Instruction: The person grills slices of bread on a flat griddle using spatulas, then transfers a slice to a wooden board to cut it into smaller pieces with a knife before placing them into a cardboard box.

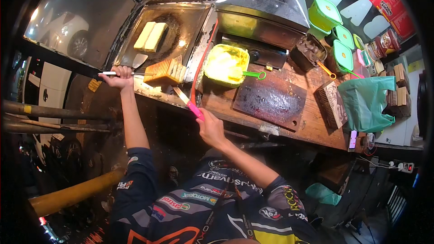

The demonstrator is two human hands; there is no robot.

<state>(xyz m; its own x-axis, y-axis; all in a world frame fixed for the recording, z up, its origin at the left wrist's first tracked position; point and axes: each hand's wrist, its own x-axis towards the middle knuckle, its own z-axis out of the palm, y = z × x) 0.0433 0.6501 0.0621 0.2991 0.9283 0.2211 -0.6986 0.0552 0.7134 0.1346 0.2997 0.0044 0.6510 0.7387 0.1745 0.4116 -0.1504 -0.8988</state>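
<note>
In my left hand [121,77], closed at the griddle's left front edge, is a thin metal-handled tool [140,74]. Its far end meets a thick browned bread block [165,72] with a ridged side, tilted over the griddle's front rim; the tip is hidden. Beside my fingers shows a flat metal spatula blade [139,60]; whether it belongs to that tool is unclear. My right hand [211,129] grips a pink-handled knife [194,110], its flat blade pointing up at the bread's lower right corner. Two pale bread slabs [151,36] lie side by side on the griddle [181,20].
Right of the griddle stands a tub of yellow spread [226,63] with a green-handled tool. A dark cutting board [271,101] lies on the wooden counter [323,129]. Beyond are a brown spread container [309,52], green-lidded tubs [327,11] and a green plastic bag [366,101].
</note>
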